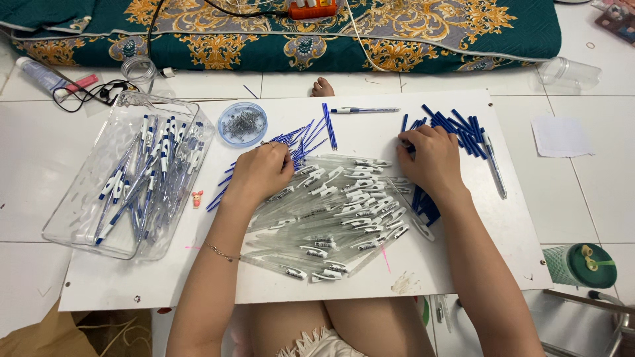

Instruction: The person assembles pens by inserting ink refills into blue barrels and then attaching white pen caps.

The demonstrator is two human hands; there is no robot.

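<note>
My left hand (261, 172) rests palm down on the white board (165, 277), its fingers among thin blue pen refills (301, 142) at the left of a heap of clear pen barrels (331, 225) with white clips. My right hand (431, 158) lies palm down at the heap's right, fingertips on blue pen parts (463, 129) spread over the board's far right. What the fingers pinch, if anything, is hidden. An assembled pen (365, 110) lies at the board's far edge.
A clear plastic tray (79, 198) of finished pens stands at left. A small round blue dish (243, 123) of springs sits behind my left hand. A green patterned mattress (397, 39) lies beyond, a green cup (582, 264) at lower right, paper (561, 136) on the tiles.
</note>
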